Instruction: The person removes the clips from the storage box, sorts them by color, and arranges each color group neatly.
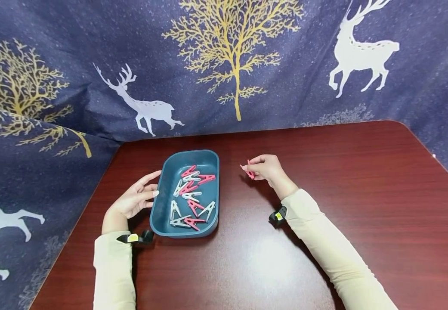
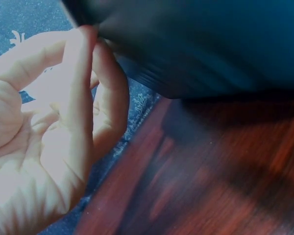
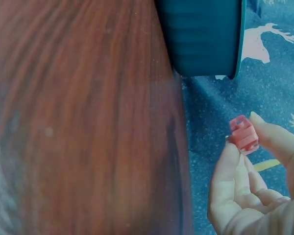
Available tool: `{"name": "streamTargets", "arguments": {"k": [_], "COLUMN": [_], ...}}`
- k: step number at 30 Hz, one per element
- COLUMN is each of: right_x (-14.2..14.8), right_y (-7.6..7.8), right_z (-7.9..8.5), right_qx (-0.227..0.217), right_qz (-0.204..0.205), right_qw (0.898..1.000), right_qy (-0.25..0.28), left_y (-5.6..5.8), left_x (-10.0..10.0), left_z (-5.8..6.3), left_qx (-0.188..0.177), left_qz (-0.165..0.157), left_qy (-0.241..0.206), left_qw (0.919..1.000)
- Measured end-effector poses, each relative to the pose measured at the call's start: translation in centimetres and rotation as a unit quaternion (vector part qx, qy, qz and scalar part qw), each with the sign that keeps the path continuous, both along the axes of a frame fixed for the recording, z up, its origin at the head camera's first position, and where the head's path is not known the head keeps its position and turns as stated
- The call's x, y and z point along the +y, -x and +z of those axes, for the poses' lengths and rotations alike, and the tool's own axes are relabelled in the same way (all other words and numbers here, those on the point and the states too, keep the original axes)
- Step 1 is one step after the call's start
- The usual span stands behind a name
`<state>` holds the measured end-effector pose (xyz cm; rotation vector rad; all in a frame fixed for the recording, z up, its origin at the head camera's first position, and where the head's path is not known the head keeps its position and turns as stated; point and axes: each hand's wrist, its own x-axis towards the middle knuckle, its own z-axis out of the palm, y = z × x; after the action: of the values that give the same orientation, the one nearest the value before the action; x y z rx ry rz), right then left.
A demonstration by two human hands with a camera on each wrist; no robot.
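Observation:
A teal plastic bin point(image 1: 217, 202) stands on the table, holding several red and white clothespins point(image 1: 193, 196) in a loose pile. At its left side, my left hand point(image 1: 134, 199) pinches the rim between thumb and fingers. The left wrist view shows those fingertips at the bin's dark edge. To the right of the bin, my right hand point(image 1: 268, 170) pinches a red clothespin point(image 1: 251, 174) between thumb and fingertips. In the right wrist view this red clothespin point(image 3: 245, 134) appears end-on, apart from the bin.
The dark red-brown wooden table point(image 1: 347, 185) stretches widely to the right, with a rounded far corner. Behind it and along the left hangs a blue cloth point(image 1: 278, 99) printed with deer and trees. A black strap with a small camera point(image 1: 278, 216) sits on each wrist.

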<state>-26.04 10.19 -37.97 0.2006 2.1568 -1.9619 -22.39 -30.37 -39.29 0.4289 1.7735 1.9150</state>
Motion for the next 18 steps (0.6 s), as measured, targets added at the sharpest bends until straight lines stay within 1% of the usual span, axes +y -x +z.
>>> {"name": "streamTargets", "arguments": {"k": [7, 14, 18], "right_x": [0.24, 0.30, 0.36], "right_y": [-0.04, 0.07, 0.22], "right_z": [-0.01, -0.06, -0.21], "right_qx": [-0.015, -0.027, -0.039], "right_qz": [0.009, 0.011, 0.015], "right_qw": [1.000, 0.999, 0.999], "right_qy": [-0.007, -0.014, -0.018], "left_y": [0.09, 0.13, 0.10], "left_x": [-0.11, -0.15, -0.17], "left_z": [-0.21, -0.31, -0.34], "left_qx": [0.008, 0.011, 0.010], "left_qz": [-0.008, -0.003, -0.006], "left_qy": [-0.007, 0.002, -0.003], "left_qw": [0.9999, 0.9999, 0.9999]}}
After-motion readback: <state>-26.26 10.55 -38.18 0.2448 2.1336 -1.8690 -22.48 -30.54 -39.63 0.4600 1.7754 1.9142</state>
